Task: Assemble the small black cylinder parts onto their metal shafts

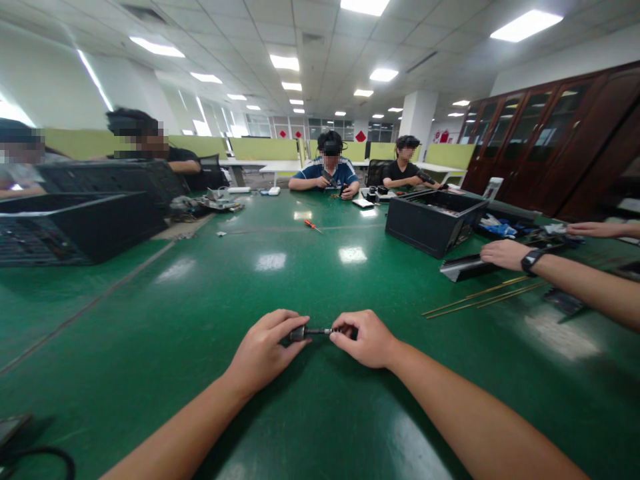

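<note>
Low over the green table, my left hand (263,343) pinches the thick end of a small dark metal cylinder with a thin shaft (316,331). The exact kind of this part cannot be made out. The shaft points right, lying roughly level. At its far end, the thumb and curled fingers of my right hand (365,339) close around the tip and partly hide it. Both hands are closed on the same part.
An orange-handled screwdriver (311,225) lies further back on the green table (240,280). Black computer cases (415,223) stand right and left. Thin brass-coloured rods (480,297) lie at the right, near a co-worker's hand (503,254) touching a metal channel (463,268). Several people sit around.
</note>
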Motion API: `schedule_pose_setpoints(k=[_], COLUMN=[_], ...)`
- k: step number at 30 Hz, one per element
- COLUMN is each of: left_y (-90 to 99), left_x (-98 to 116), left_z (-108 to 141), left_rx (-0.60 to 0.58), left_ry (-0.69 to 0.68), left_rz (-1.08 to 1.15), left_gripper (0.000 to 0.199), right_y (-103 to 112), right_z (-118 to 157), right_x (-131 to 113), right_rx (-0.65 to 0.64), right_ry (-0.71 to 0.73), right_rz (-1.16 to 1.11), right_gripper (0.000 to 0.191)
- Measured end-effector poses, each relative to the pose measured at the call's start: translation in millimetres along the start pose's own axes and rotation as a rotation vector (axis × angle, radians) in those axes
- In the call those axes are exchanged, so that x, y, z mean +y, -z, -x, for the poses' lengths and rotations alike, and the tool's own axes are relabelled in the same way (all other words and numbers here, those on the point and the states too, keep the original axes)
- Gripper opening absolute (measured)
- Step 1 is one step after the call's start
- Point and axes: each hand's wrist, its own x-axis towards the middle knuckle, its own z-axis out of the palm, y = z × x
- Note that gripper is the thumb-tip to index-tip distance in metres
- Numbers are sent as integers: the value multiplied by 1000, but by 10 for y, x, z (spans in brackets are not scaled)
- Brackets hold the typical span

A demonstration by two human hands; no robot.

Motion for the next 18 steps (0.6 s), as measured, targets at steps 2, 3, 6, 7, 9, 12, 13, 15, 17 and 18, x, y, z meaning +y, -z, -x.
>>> schedule_pose_setpoints(k=[2, 3, 6, 7, 9, 12, 13, 15, 17, 18], left_y=[1, 2, 1, 1, 0, -1, -1, 0, 4, 7], left_x=[-5, -6, -8, -10, -15, -23, -26, -29, -31, -32], left_z=[2, 2, 1, 1, 3, 7, 7, 5, 2, 1], left_rx=[-6, -7, -7, -7, -9, -10, -12, -13, -8, -2], left_ry=[5, 8, 18, 21, 25, 28, 26, 22, 27, 30], left_rz=[-3, -4, 2, 6, 13, 18, 19, 25, 28, 29], left_gripper=[27, 27, 26, 26, 26, 27, 27, 27, 27, 27], right_y=[2, 2, 3, 3, 4, 10, 14, 22, 29, 31], right_z=[2, 3, 4, 4, 2, -1, -2, -1, 1, 2], right_x=[-1, -1, 2, 4, 6, 6, 6, 5, 5, 5], right_rx=[0, -1, -7, -10, -13, -8, -4, 3, 8, 9], right_ry=[-3, -6, -14, -16, -19, -18, -18, -16, -12, -10], right_rz=[-8, -11, -13, -11, -8, -8, -10, -14, -18, -20], right_gripper=[15, 15, 14, 14, 14, 14, 14, 14, 13, 14])
